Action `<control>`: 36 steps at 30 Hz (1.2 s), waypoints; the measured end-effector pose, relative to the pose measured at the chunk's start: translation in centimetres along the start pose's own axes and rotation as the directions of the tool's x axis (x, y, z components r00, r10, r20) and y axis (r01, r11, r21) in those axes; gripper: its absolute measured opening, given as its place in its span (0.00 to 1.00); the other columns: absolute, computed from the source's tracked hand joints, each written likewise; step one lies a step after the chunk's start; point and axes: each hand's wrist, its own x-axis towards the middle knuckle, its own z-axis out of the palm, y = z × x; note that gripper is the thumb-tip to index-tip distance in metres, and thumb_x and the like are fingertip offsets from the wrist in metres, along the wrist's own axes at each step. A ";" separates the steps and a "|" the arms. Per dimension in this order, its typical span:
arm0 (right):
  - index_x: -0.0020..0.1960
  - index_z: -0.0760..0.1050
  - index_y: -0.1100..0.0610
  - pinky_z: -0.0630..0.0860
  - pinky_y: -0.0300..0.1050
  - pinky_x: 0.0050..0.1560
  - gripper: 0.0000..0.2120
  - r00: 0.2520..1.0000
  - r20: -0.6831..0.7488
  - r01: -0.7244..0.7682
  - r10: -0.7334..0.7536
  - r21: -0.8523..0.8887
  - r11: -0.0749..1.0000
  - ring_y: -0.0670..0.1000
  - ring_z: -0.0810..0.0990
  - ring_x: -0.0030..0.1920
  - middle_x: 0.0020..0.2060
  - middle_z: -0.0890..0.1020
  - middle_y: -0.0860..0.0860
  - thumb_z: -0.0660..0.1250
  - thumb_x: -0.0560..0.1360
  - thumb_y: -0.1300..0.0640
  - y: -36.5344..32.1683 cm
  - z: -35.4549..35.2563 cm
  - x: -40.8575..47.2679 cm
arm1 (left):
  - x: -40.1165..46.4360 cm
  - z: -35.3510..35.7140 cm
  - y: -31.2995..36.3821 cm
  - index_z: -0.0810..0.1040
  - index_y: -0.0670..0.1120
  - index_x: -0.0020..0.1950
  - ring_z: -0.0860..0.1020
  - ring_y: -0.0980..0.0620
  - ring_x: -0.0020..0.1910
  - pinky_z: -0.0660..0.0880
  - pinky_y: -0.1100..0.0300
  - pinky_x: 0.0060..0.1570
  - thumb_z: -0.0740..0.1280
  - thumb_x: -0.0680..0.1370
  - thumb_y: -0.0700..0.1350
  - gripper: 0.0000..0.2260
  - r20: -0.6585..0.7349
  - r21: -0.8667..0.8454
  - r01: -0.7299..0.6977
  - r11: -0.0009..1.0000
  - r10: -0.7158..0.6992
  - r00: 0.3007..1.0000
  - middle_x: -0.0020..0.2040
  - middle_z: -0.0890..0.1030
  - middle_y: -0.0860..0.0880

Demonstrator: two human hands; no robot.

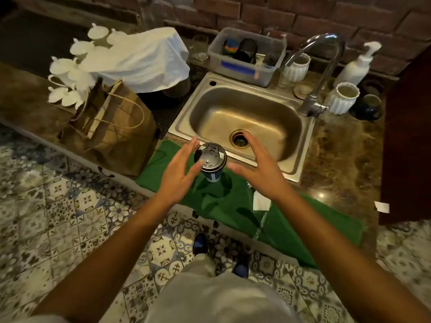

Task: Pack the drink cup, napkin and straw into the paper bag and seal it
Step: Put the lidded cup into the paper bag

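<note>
A steel sink (242, 117) lay just beyond both hands, and a brown paper bag (112, 127) stood off to the left hand's (179, 170) outer side. Between that hand and the right hand (258, 170) stood the drink cup (211, 163), upright on a green cloth (224, 201). Both hands were spread wide, holding nothing. The cup was dark-lidded with a blue-and-white body.

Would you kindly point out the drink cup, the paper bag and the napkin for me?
drink cup (211, 157), head view, on its dark lid.
paper bag (121, 136), head view, on its brown side panel.
napkin (260, 202), head view, on the white folded sheet.
</note>
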 end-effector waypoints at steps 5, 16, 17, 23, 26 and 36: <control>0.81 0.53 0.39 0.60 0.52 0.78 0.43 0.992 0.066 -0.116 0.111 0.071 0.991 0.47 0.58 0.80 0.82 0.59 0.45 0.69 0.72 0.32 0.4 3.1 2.1 | 0.9 1.5 -1.8 0.49 0.70 0.78 0.56 0.65 0.78 0.57 0.56 0.75 0.54 0.81 0.67 0.27 0.146 -0.124 0.096 0.988 -0.078 0.986 0.77 0.53 0.71; 0.80 0.57 0.38 0.70 0.58 0.74 0.38 0.970 0.072 -0.240 0.231 0.172 0.955 0.45 0.69 0.76 0.76 0.70 0.42 0.70 0.75 0.37 1.3 7.5 3.4 | 3.3 0.9 -4.1 0.55 0.63 0.80 0.66 0.72 0.71 0.65 0.64 0.70 0.63 0.82 0.58 0.29 0.349 -0.397 0.291 0.870 -0.150 0.925 0.67 0.66 0.81; 0.80 0.57 0.38 0.69 0.58 0.74 0.38 0.969 0.071 -0.248 0.238 0.188 0.950 0.45 0.69 0.76 0.77 0.70 0.42 0.70 0.75 0.37 1.4 7.7 3.5 | 3.6 0.7 -4.3 0.56 0.63 0.80 0.66 0.73 0.71 0.65 0.65 0.70 0.63 0.82 0.57 0.29 0.368 -0.408 0.300 0.862 -0.145 0.918 0.66 0.66 0.82; 0.80 0.55 0.37 0.70 0.58 0.74 0.45 0.969 0.080 -0.247 0.235 0.218 0.944 0.46 0.67 0.76 0.78 0.68 0.43 0.72 0.69 0.31 1.5 7.8 4.4 | 4.6 0.1 -4.8 0.61 0.62 0.79 0.69 0.62 0.74 0.68 0.59 0.74 0.65 0.83 0.53 0.26 0.381 -0.468 0.323 0.822 -0.142 0.914 0.76 0.70 0.58; 0.81 0.54 0.38 0.68 0.57 0.75 0.47 0.974 0.131 -0.207 0.184 0.195 0.959 0.48 0.69 0.76 0.77 0.69 0.45 0.72 0.69 0.31 1.9 7.4 5.2 | 4.5 -0.2 -3.9 0.63 0.55 0.79 0.72 0.64 0.71 0.70 0.65 0.69 0.63 0.84 0.43 0.24 0.343 -0.486 0.335 0.807 -0.177 0.922 0.72 0.73 0.58; 0.78 0.57 0.36 0.70 0.46 0.73 0.46 0.971 0.226 0.006 -0.081 0.317 0.948 0.42 0.71 0.73 0.74 0.71 0.42 0.76 0.66 0.34 -4.0 6.6 7.3 | 2.0 -6.3 0.3 0.68 0.49 0.77 0.73 0.64 0.70 0.71 0.67 0.66 0.60 0.85 0.42 0.20 0.061 -0.510 0.259 0.820 -0.266 0.962 0.70 0.75 0.59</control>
